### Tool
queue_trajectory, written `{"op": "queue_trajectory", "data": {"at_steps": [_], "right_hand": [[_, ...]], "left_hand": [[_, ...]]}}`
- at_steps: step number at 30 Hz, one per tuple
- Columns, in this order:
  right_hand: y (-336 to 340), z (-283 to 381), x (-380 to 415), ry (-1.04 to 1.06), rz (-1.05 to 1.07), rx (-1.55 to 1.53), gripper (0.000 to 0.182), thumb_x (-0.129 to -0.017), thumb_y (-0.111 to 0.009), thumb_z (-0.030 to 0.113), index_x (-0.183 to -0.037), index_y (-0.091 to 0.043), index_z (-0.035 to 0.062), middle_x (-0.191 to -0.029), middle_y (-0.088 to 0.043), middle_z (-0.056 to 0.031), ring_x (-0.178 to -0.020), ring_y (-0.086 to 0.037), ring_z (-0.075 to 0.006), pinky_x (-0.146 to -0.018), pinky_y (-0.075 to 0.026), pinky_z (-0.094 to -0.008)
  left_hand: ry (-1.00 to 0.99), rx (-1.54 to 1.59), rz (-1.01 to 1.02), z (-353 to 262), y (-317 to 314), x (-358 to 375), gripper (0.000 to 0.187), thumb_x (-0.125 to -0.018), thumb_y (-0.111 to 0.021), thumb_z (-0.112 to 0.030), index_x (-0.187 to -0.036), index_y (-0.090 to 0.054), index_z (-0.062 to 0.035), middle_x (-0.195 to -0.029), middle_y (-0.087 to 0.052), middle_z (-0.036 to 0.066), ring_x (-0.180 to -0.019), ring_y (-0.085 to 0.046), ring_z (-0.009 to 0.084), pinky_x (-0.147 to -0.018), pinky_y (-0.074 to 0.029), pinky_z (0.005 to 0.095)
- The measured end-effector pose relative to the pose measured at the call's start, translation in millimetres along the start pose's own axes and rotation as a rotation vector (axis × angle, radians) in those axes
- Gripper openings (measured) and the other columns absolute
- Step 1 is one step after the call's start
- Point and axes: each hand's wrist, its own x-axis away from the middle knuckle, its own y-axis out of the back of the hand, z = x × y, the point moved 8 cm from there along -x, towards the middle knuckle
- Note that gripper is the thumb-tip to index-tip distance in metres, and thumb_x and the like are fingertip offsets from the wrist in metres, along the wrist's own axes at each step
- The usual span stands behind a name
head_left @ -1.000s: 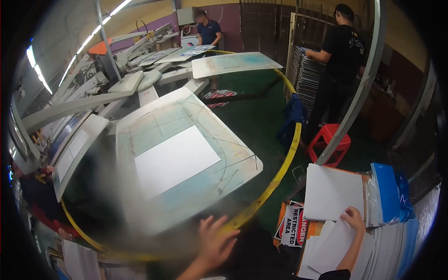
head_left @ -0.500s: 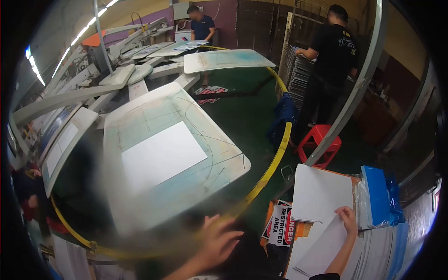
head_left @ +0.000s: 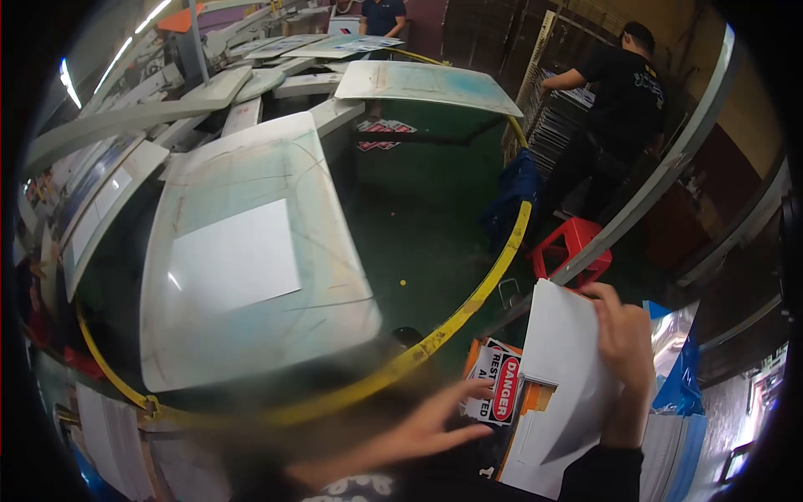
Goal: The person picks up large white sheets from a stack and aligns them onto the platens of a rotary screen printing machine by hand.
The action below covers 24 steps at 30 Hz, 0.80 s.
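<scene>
My right hand (head_left: 621,335) has its fingers curled over the far right edge of a white sheet (head_left: 562,330), gripping it above the stack at the lower right. The sheet bends slightly and hides much of the pile beneath. My left hand (head_left: 439,418) is open, fingers spread and pointing right, and holds nothing. Just beyond its fingertips lie several printed signs (head_left: 505,386) reading "DANGER", partly covered by that hand. Ahead on the left, a pale, paint-stained flat board (head_left: 259,167) carries another white sheet (head_left: 238,255), lying flat and slightly askew.
A yellow curved rail (head_left: 493,289) runs between me and the boards. A slanted metal post (head_left: 661,201) crosses the right side near a red stool (head_left: 573,247). Another flat board (head_left: 427,84) juts out beyond. One person (head_left: 623,92) stands at a rack; another (head_left: 383,17) is behind.
My right hand has moved up the stack to the sheet's far edge. My left hand has swung right toward the signs. The view has shifted, and the near board appears farther left.
</scene>
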Motion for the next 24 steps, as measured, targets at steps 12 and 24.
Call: {"op": "queue_trajectory", "data": {"at_steps": [12, 24], "right_hand": [[-18.6, 203.6, -22.0, 0.655, -0.023, 0.083, 0.063, -0.082, -0.061, 0.041, -0.133, -0.046, 0.0086, -0.094, -0.057, -0.0096, -0.089, -0.054, -0.0236, -0.083, -0.039, -0.0399], [-61.9, 19.3, 10.7, -0.394, -0.224, -0.208, 0.08, -0.076, -0.07, 0.041, -0.141, -0.034, 0.0112, -0.133, -0.041, -0.0194, -0.119, -0.041, -0.031, -0.101, -0.031, -0.0444]], "left_hand": [[-0.24, -0.061, -0.455, 37.9, 18.6, 22.2, 0.024, -0.089, -0.055, -0.002, -0.113, -0.057, -0.0048, -0.075, -0.058, 0.004, -0.059, -0.047, 0.0088, -0.052, -0.039, 0.0255], [-0.248, 0.214, -1.026, -44.4, 170.3, 80.4, 0.037, -0.086, -0.052, 0.004, -0.122, -0.048, 0.0064, -0.108, -0.059, 0.008, -0.092, -0.056, 0.0115, -0.08, -0.046, 0.0249]]}}
